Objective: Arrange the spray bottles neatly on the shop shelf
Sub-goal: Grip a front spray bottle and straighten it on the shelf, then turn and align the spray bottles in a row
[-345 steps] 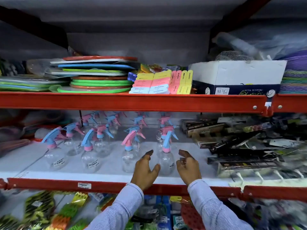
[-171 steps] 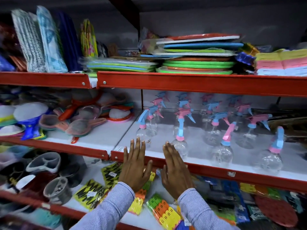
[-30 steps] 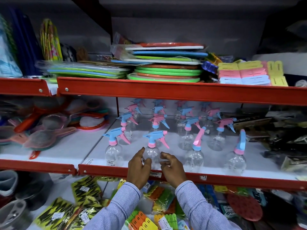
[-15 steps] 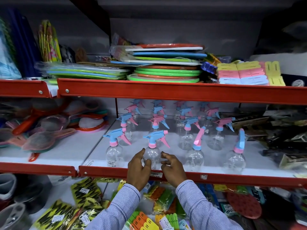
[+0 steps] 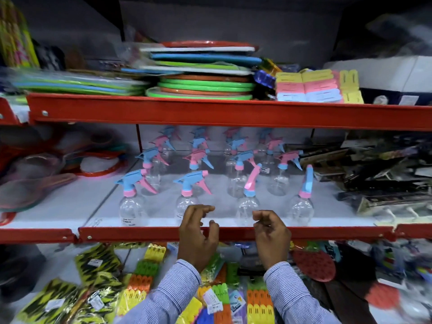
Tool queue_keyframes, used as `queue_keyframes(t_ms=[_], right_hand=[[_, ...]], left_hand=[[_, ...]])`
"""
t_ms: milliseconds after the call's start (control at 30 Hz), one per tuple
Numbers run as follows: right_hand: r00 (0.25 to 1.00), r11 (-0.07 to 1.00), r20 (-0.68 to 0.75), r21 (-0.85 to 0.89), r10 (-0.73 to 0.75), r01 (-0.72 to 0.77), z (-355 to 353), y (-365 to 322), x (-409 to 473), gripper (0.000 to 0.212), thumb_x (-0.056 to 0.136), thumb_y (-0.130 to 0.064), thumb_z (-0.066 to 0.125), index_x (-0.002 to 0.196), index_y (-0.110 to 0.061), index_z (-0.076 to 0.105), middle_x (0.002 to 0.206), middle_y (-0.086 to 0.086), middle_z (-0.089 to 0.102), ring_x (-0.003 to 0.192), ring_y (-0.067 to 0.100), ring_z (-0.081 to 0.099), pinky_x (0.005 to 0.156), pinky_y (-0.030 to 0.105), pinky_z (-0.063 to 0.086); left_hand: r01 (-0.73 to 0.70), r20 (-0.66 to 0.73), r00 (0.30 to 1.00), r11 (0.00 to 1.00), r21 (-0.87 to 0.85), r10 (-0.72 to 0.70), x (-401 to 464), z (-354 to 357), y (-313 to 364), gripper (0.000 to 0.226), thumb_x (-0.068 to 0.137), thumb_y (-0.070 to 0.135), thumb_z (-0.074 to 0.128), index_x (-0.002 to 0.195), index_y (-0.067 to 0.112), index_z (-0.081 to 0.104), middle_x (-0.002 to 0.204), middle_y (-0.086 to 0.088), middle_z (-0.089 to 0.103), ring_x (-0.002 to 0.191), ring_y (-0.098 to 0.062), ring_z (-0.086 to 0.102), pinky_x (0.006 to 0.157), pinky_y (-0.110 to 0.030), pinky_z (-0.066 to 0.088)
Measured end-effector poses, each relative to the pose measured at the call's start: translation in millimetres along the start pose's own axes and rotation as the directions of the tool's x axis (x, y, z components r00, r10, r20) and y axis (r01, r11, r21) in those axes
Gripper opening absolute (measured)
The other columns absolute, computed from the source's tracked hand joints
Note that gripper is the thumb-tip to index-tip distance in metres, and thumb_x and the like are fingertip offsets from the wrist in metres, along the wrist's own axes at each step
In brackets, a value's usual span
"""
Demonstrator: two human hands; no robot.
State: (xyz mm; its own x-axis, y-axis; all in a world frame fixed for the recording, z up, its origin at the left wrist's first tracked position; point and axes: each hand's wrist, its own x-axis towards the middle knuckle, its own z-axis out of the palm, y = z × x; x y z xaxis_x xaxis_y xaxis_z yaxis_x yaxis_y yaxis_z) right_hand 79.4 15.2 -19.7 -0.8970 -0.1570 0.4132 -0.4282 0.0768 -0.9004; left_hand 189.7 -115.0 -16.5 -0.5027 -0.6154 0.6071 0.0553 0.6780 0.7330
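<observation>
A: Where are the bottles sitting right now?

B: The clear plastic spray bottles with pink-and-blue trigger heads [image 5: 211,164] are standing in rows on the white middle shelf with the red metal front rail [image 5: 140,233]. Four are lining the front row. The leftmost front bottle with a blue trigger and pink collar [image 5: 132,199] and the second front bottle, also blue-headed [image 5: 188,195], are pointing their nozzles to the left. The third front bottle with a pink trigger and blue collar [image 5: 249,197] and the fourth front bottle with a blue trigger [image 5: 302,197] are showing their heads nearly end-on.

A: And the hands?

B: The left hand [image 5: 198,235] is hovering at the rail, just in front of the second bottle, fingers loosely curled and gripping nothing. The right hand [image 5: 271,237] is hanging in front of the third bottle, fingers bent inward, also empty. I cannot tell whether any fingertip is touching a bottle.

A: What is lying around them?

B: A stack of flat green, orange and blue round trays [image 5: 203,87] is resting on the upper shelf, beside pastel packs of pegs [image 5: 308,86]. Colourful packaged pegs [image 5: 140,279] are lying below, under the blue-and-white striped sleeves [image 5: 289,295].
</observation>
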Motion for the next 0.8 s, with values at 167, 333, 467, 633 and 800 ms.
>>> queue_keyframes(t_ms=[167,333,467,633,800], right_hand=[[0.999,0.999,0.042,-0.001,0.032,-0.032,-16,17,36,0.031,0.079,0.007,0.052,0.093,-0.018,0.065,0.093,0.004,0.069,0.08,0.005,0.063,0.065,0.005,0.044],[0.907,0.992,0.402,-0.077,0.125,-0.103,-15,28,66,0.053,0.083,0.004,0.045,0.133,-0.016,0.046,0.137,0.007,0.051,0.122,0.022,0.051,0.099,0.031,0.044],[0.808,0.982,0.56,-0.143,0.181,-0.122,-18,26,80,0.062,0.082,0.003,0.042,0.14,-0.019,0.039,0.141,0.006,0.05,0.129,0.021,0.048,0.106,0.031,0.04],[0.792,0.987,0.59,-0.127,0.157,-0.1,-23,28,81,0.058,0.08,0.002,0.045,0.134,-0.02,0.048,0.132,0.003,0.058,0.119,0.02,0.056,0.104,0.032,0.043],[0.803,0.993,0.585,-0.052,0.114,-0.103,-31,25,73,0.051,0.084,0.003,0.047,0.132,-0.015,0.05,0.119,-0.006,0.057,0.112,0.012,0.056,0.094,0.022,0.043]], left_hand=[[0.093,0.083,0.992,0.996,0.01,-0.093,-3,40,19,0.037,0.074,0.018,0.059,0.111,0.024,0.06,0.104,0.005,0.061,0.091,-0.009,0.06,0.08,-0.025,0.052],[0.212,0.026,0.977,0.976,0.044,-0.213,-10,75,40,0.04,0.073,0.021,0.063,0.113,0.022,0.057,0.108,0.0,0.06,0.09,-0.014,0.062,0.077,-0.032,0.056],[0.251,0.01,0.967,0.96,0.12,-0.254,-17,92,49,0.042,0.074,0.027,0.061,0.115,0.02,0.057,0.11,-0.001,0.06,0.094,-0.018,0.062,0.085,-0.036,0.054],[0.278,-0.001,0.96,0.953,0.123,-0.28,-17,97,54,0.049,0.076,0.03,0.059,0.123,0.02,0.056,0.12,-0.003,0.061,0.101,-0.018,0.061,0.089,-0.043,0.055],[0.287,0.015,0.956,0.948,0.134,-0.292,-13,94,52,0.052,0.082,0.023,0.061,0.133,0.017,0.05,0.133,-0.004,0.06,0.115,-0.021,0.06,0.098,-0.043,0.052]])
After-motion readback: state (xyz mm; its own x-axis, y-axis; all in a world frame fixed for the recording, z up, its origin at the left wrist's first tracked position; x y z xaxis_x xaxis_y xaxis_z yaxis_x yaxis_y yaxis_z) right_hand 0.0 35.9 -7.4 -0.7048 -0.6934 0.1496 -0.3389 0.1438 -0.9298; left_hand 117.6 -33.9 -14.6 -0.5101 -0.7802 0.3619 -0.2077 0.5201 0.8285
